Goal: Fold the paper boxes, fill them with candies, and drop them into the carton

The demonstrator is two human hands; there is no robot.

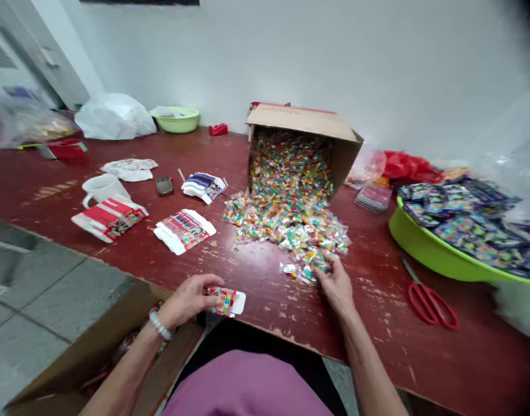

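1. Head view: my left hand point(190, 301) has its fingers clamped on a small red box point(224, 300) at its 3 o'clock.
2. My right hand point(338, 284) touches candy packets point(291, 232) at its 11 o'clock; whether its fingers grip one, I cannot tell.
3. From it, scissors point(430, 299) lie at 3 o'clock on the desk point(265, 283).
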